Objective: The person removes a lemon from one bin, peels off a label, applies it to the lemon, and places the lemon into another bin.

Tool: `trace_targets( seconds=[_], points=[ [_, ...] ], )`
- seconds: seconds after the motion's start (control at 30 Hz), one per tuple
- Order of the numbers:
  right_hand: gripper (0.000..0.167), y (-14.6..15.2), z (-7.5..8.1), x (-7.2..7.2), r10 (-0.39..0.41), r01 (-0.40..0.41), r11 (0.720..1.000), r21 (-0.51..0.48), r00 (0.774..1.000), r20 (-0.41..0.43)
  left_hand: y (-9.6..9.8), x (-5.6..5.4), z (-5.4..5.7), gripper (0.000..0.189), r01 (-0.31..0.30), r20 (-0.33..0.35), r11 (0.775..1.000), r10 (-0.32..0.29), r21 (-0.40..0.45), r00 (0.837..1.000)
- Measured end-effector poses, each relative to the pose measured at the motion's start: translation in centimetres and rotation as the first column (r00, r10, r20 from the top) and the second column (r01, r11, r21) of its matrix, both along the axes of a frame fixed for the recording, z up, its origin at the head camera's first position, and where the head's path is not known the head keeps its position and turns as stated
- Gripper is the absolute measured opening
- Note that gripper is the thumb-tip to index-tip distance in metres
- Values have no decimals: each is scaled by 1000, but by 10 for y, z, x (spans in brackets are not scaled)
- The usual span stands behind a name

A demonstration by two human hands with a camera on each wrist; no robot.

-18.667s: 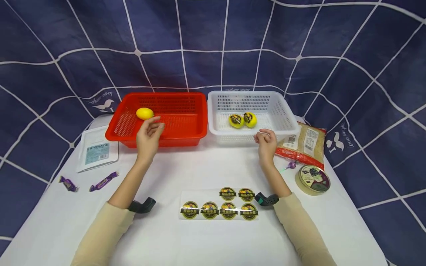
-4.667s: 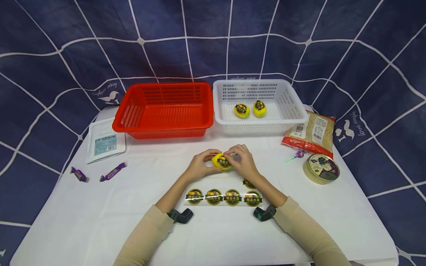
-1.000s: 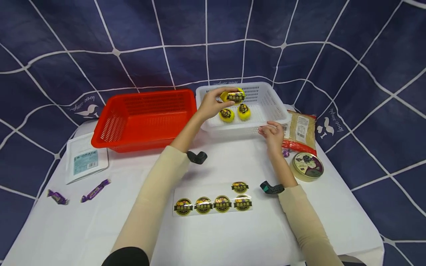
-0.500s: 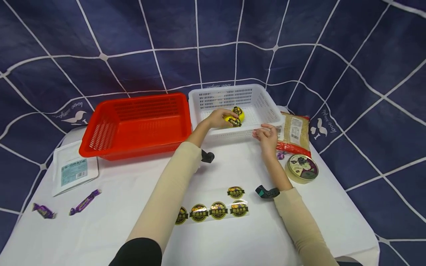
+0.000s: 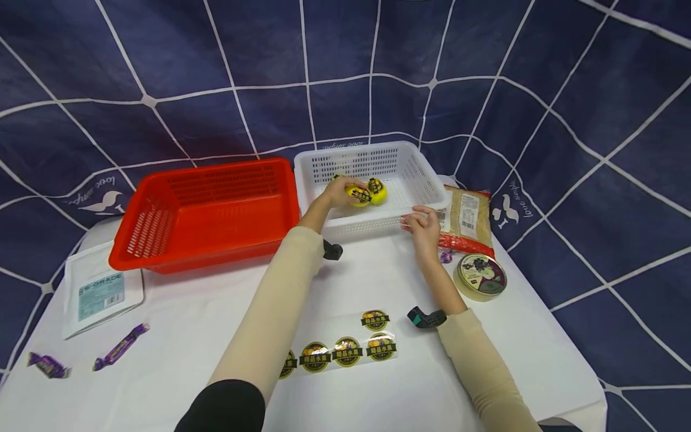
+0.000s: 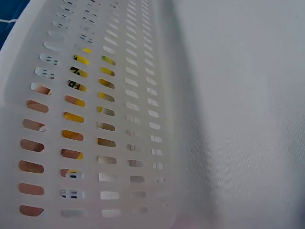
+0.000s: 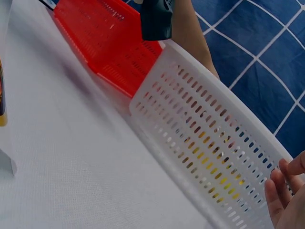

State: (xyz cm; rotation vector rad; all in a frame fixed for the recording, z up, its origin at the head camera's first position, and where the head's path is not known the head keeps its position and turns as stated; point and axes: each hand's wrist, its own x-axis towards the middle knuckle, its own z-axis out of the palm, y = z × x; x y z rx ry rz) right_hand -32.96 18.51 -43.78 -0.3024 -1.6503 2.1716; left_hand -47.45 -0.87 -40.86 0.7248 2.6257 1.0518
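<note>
My left hand (image 5: pixel 339 193) reaches into the white basket (image 5: pixel 372 223), thumb and fingers around a stickered lemon (image 5: pixel 358 196). Against it lies another stickered lemon (image 5: pixel 377 190), and a third lemon (image 5: pixel 338 177) shows partly behind the hand. Through the slots of the white basket (image 6: pixel 86 109), the left wrist view shows bits of fingers and yellow fruit. My right hand (image 5: pixel 422 225) stays at the basket's front rim, fingers loosely bent, fingertips right at the wall. In the right wrist view, the right hand (image 7: pixel 288 193) appears beside the basket wall (image 7: pixel 157 102).
A red basket (image 5: pixel 216 252) stands left of the white one. A sheet of round fruit stickers (image 5: pixel 345 354) lies near the front. Around the sides are a white pouch (image 5: pixel 105 294), purple-wrapped candies (image 5: pixel 121 347), a bag of grain (image 5: pixel 466 222), a lollipop (image 5: pixel 445 257) and a round tin (image 5: pixel 479 277).
The lemon formerly in the red basket got a sticker from the sheet between my hands. My left hand carried it over and lowered into the white basket, where the lemons have shifted.
</note>
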Motion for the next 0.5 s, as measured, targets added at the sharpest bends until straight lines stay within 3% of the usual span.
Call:
trace_targets(
  seconds=[0.17,0.37,0.5],
  points=[
    [22,-1,0,-1,-8,8,1000,5,1000,-15,-2,-2,-1,42,-52,-19,998,51,-43,999],
    [22,-7,0,-7,30,-30,1000,-5,1000,-9,-12,-3,3,42,-103,-76,980,91,-172,993],
    [23,-5,0,-8,31,-31,999,-15,999,-17,-14,-3,6,42,-126,-84,982,115,-139,990]
  ],
)
